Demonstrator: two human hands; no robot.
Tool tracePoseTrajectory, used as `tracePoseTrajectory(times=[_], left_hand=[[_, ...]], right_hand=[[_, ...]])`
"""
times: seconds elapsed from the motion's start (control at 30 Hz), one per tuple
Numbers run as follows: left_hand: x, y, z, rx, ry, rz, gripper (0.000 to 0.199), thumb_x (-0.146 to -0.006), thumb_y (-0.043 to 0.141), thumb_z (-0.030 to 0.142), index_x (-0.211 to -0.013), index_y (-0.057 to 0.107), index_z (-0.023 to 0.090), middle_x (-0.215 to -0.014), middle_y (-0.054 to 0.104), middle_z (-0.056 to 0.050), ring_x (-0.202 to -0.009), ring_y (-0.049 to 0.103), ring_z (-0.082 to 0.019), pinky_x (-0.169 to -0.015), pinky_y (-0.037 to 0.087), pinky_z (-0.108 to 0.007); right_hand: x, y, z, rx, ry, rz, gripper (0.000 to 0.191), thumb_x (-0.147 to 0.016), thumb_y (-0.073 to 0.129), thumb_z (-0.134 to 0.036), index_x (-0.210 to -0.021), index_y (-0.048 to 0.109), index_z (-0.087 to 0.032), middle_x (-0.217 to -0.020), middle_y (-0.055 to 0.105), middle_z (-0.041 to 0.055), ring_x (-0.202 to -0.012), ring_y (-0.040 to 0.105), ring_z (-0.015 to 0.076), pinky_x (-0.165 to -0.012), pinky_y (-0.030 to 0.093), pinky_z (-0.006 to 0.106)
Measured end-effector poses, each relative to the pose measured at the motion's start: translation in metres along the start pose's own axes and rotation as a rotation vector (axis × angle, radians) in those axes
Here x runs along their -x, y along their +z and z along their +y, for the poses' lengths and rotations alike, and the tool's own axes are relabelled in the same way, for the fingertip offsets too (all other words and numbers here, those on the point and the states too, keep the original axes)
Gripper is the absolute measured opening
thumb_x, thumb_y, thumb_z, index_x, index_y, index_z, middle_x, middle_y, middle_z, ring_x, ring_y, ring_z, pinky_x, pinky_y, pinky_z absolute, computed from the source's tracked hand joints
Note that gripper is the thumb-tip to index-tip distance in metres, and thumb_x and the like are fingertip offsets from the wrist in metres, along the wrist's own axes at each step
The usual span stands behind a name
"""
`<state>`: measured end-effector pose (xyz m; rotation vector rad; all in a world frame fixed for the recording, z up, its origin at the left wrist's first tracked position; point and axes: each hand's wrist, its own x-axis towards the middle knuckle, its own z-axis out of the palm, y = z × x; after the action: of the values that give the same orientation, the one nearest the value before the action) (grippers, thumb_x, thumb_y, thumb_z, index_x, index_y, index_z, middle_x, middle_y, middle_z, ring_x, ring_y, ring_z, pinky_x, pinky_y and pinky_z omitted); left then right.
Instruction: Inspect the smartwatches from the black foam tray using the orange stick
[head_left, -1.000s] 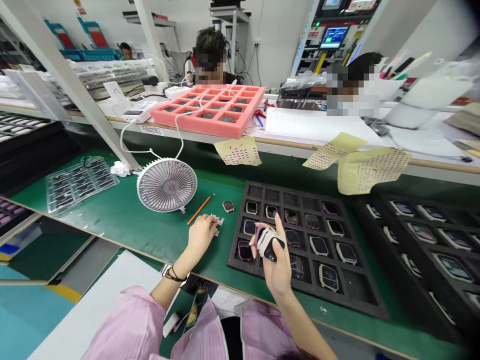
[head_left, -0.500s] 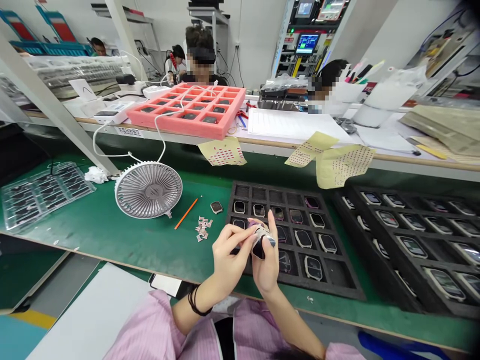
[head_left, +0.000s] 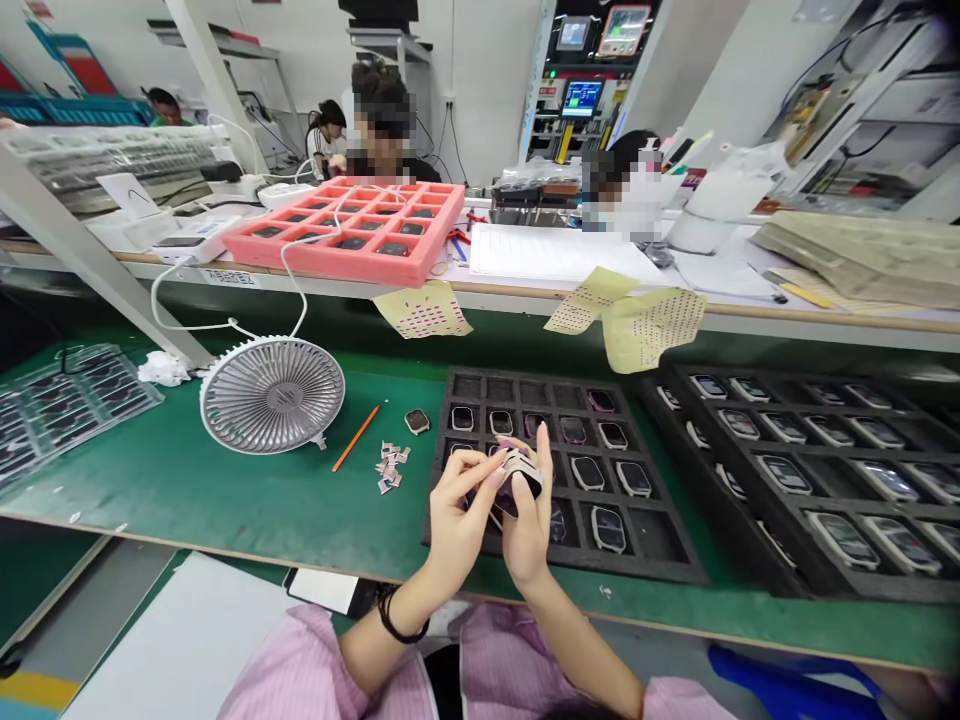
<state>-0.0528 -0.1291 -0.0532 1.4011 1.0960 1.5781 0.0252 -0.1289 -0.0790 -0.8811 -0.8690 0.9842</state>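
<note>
My right hand point(head_left: 529, 535) grips a smartwatch case point(head_left: 529, 472) without a strap, the thumb lying across its face. At the case's left edge, the fingers of my left hand point(head_left: 457, 515) are pinched together against it; whether a small part sits between those fingertips is hidden. Both hands are above a black foam tray point(head_left: 664, 535) whose compartments hold several watch cases. On the green bench to the left lie another watch case point(head_left: 417, 421), a pile of small pale pieces point(head_left: 391, 467) and an orange stick point(head_left: 355, 438).
A grey fan point(head_left: 271, 395) stands on the left of the bench. More foam trays with watches point(head_left: 784, 474) are stacked at the right. A pink foam tray point(head_left: 435, 245) rests on the shelf, with yellow sheets point(head_left: 649, 328) hanging from its edge. Other people sit beyond it.
The watch case has tilted in my hands, so its pale edge now shows more. Both hands stay together over the tray. The whole view has shifted a little.
</note>
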Motion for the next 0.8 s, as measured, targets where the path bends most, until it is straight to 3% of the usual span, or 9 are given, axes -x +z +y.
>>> tracePoseTrajectory(times=[0.07, 0.17, 0.43, 0.63, 0.8], left_hand=[[0.0, 0.002, -0.002, 0.074, -0.083, -0.026, 0.024, -0.089, 0.062, 0.029, -0.109, 0.075, 0.025, -0.089, 0.061, -0.005, -0.083, 0.06, -0.014, -0.072, 0.05, -0.023], [0.003, 0.006, -0.007, 0.1, -0.1, -0.008, 0.025, -0.089, 0.062, 0.032, -0.11, 0.074, 0.026, -0.091, 0.06, -0.004, -0.086, 0.059, -0.014, -0.076, 0.05, -0.023], [0.006, 0.01, -0.016, -0.034, 0.067, -0.133, 0.032, -0.096, 0.049, 0.04, -0.119, 0.069, 0.029, -0.116, 0.056, -0.009, -0.108, 0.057, -0.021, -0.093, 0.049, -0.037], [0.008, 0.018, -0.028, -0.007, 0.094, -0.171, 0.033, -0.098, 0.046, 0.034, -0.126, 0.063, 0.034, -0.128, 0.052, -0.007, -0.134, 0.04, -0.023, -0.109, 0.04, -0.044], [-0.014, 0.006, -0.026, -0.223, 0.193, -0.432, 0.046, -0.091, 0.057, 0.025, -0.136, 0.054, 0.029, -0.139, 0.046, -0.011, -0.135, 0.04, -0.027, -0.109, 0.04, -0.047]], right_hand=[[0.0, -0.001, 0.001, 0.011, -0.024, -0.012, 0.066, -0.091, 0.053, -0.036, -0.151, 0.025, -0.032, -0.125, 0.055, 0.0063, -0.112, 0.056, 0.0208, -0.101, 0.042, 0.043], [0.0, -0.003, 0.0, -0.005, -0.026, -0.003, 0.066, -0.092, 0.052, -0.035, -0.152, 0.023, -0.033, -0.125, 0.055, 0.0053, -0.112, 0.056, 0.0197, -0.101, 0.042, 0.042], [-0.005, -0.011, -0.004, -0.02, 0.06, 0.011, 0.07, -0.093, 0.049, -0.041, -0.154, 0.015, -0.034, -0.128, 0.054, 0.0062, -0.117, 0.054, 0.0213, -0.107, 0.038, 0.046], [-0.01, -0.02, -0.006, -0.015, 0.067, 0.01, 0.074, -0.093, 0.049, -0.043, -0.155, 0.009, -0.034, -0.128, 0.054, 0.005, -0.12, 0.053, 0.0201, -0.111, 0.034, 0.046], [-0.032, -0.045, -0.015, 0.201, 0.08, -0.103, 0.085, -0.091, 0.053, -0.044, -0.156, 0.001, -0.027, -0.122, 0.055, 0.0069, -0.111, 0.057, 0.0184, -0.105, 0.041, 0.039]])
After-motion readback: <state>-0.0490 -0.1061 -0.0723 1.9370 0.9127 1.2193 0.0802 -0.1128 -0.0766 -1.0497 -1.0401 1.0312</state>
